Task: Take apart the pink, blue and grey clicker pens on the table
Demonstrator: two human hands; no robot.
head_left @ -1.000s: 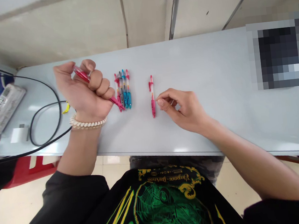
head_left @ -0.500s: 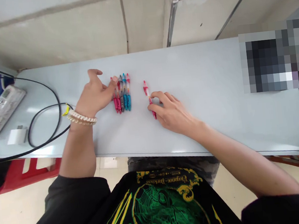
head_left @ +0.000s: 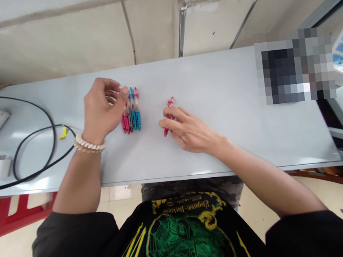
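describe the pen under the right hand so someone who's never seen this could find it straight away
Start at the long grey table and find the row of pens lying side by side near its middle, by the left hand. To the right of that row, apart from it, lies a single red pen under the fingers of the right hand. It is the only pen lying alone, and it lies tilted rather than in line with the row.

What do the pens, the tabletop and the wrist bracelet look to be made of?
Row of pens: likely plastic, glossy red, grey and blue barrels. Table: smooth pale grey, faint sheen; laminate or painted metal, unclear. Bracelet: cream beads or shells, matte; material uncertain.
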